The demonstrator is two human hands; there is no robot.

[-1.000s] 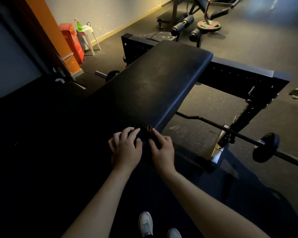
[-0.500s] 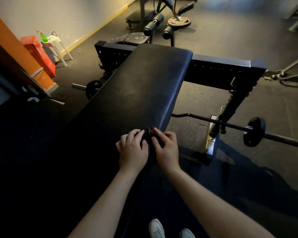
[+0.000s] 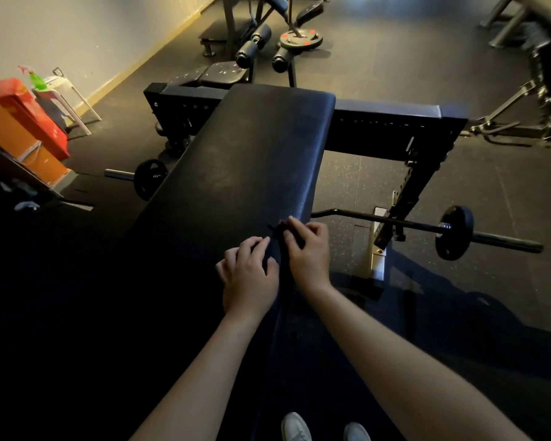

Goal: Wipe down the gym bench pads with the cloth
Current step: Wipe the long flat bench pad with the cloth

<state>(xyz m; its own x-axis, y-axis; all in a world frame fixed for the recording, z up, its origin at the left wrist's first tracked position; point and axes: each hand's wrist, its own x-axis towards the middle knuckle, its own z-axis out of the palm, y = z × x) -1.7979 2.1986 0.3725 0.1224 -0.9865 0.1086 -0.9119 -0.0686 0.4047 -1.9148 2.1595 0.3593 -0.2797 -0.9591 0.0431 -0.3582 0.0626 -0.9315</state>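
Observation:
A long black bench pad (image 3: 255, 160) runs away from me toward a black rack. Both my hands rest on its near right edge. My left hand (image 3: 248, 276) lies knuckles up with bent fingers, pressing a dark cloth (image 3: 279, 230) onto the pad. Just to its right and a little farther forward, my right hand (image 3: 309, 253) curls its fingers over the same cloth at the pad's edge. The cloth is almost the pad's colour and mostly hidden under my fingers.
A barbell (image 3: 452, 232) with small plates lies on the floor under the bench, sticking out on both sides. The black rack frame (image 3: 392, 120) crosses behind the pad. At the left wall stand a white stool with a spray bottle (image 3: 37, 79) and a red bin (image 3: 29, 113). My shoes (image 3: 296, 428) are below.
My head has turned, so the bench sits more upright in view. Both hands stay on the cloth at the pad's near right edge; the right hand has edged slightly forward of the left.

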